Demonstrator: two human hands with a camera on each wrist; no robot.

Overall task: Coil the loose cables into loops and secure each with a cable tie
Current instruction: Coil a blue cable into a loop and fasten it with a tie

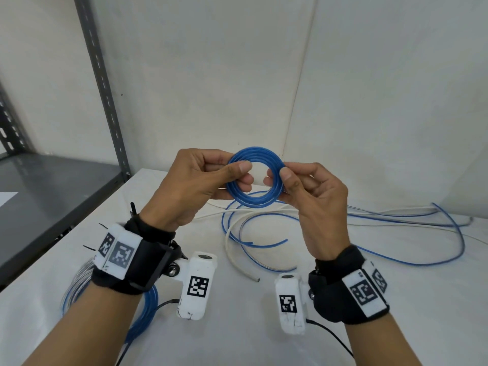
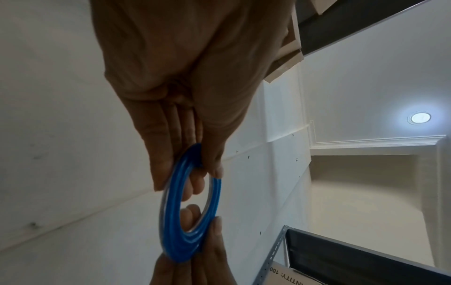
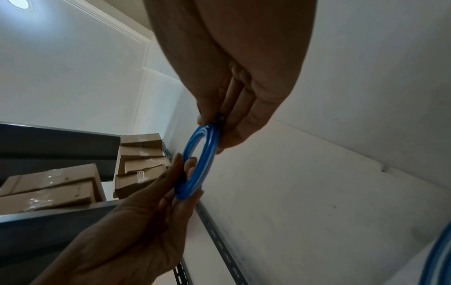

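Item one: a blue cable coil (image 1: 254, 178), wound into a tight ring of several turns, which we hold up in the air above the white worktop (image 1: 237, 326). Our left hand (image 1: 195, 186) pinches the ring's left side, thumb in front and fingers behind; our right hand (image 1: 317, 196) pinches its right side the same way. Both grips are closed on the coil. We see no tie around it.

Item two: loose blue cable (image 1: 396, 261), lying in wide open curves on the worktop below and to the right of the hands, with two cut ends near the middle.

Item three: loose white cable (image 1: 229, 249), lying among the blue curves, one end pointing toward us.

Item four: a second blue coil (image 1: 148, 307) and a clear or silver-looking coil (image 1: 79, 281) beside it, both flat on the worktop under our left wrist and partly hidden by it.

Item five: a grey metal shelf (image 1: 52, 186) touching the worktop's left edge. The right wrist view shows cardboard boxes (image 3: 61, 185) on the racking.
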